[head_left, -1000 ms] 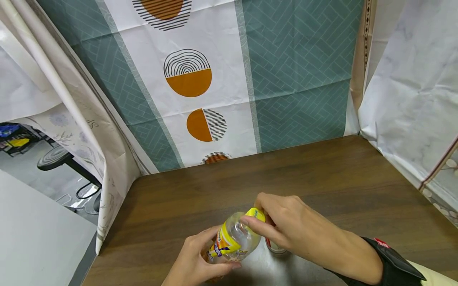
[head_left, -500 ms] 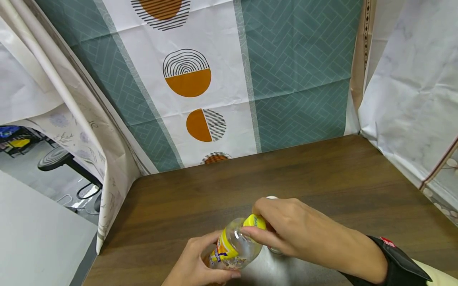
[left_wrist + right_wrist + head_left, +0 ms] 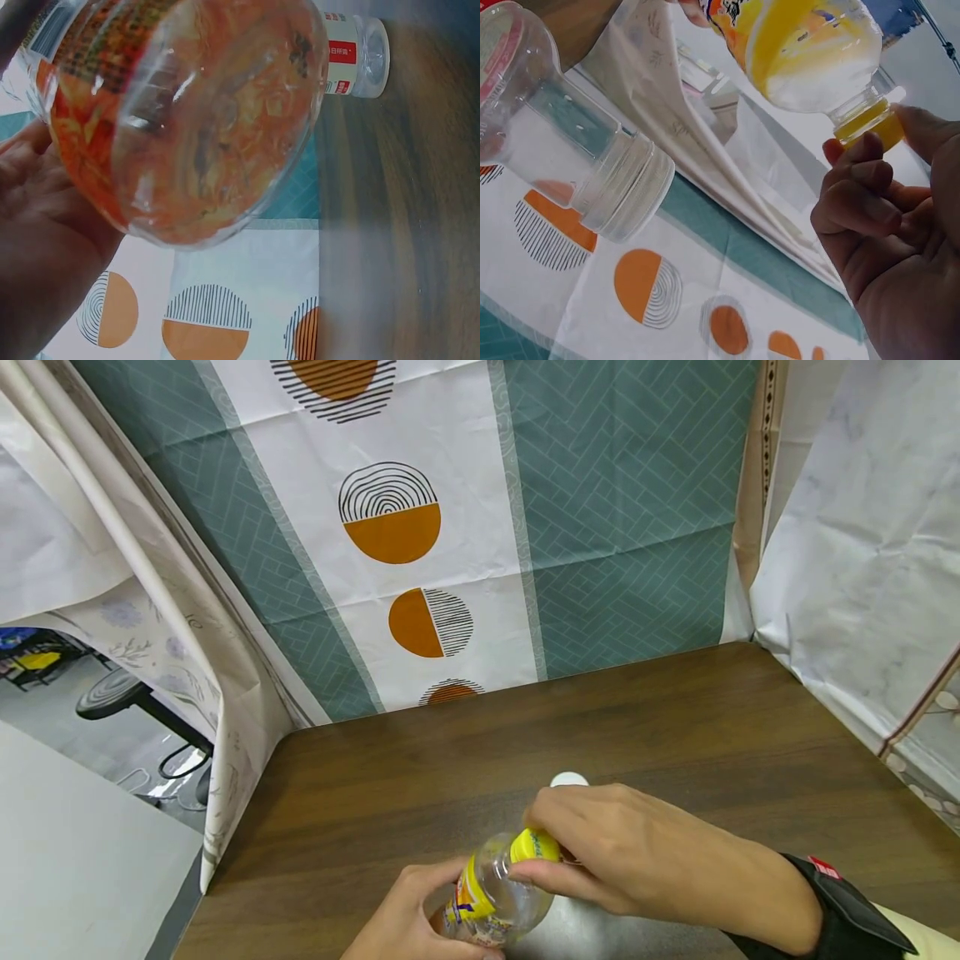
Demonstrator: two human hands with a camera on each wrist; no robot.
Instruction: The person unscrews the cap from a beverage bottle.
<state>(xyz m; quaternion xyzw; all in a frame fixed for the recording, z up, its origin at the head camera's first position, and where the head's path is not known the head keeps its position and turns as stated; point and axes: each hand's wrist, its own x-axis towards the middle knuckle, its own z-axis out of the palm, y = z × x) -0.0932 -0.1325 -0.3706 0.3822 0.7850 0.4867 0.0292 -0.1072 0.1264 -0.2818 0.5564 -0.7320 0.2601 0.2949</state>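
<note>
A clear plastic bottle [image 3: 517,893] with a yellow and orange label is held tilted, its neck toward the right. My left hand [image 3: 408,906] grips it round the body. Thumb and fingers of my right hand [image 3: 618,843] pinch its yellow cap [image 3: 536,846], which sits on the neck in the right wrist view too. The left wrist view looks at the bottle's base [image 3: 210,142], close to the camera, with the left palm beside it. Behind my right hand shows the white lid [image 3: 570,779] of a second clear bottle [image 3: 581,150], mostly hidden in the head view.
Under the hands lies a brown wood-grain table [image 3: 390,777], with a greyish glare near its front. A teal and white patterned cloth [image 3: 630,510] hangs at its back edge. Pale curtains [image 3: 247,693] close off the left; a stool [image 3: 120,692] stands beyond them.
Both hands and the yellow-capped bottle have come down a little, nearer the front of the table. The white lid behind the right hand has come into sight.
</note>
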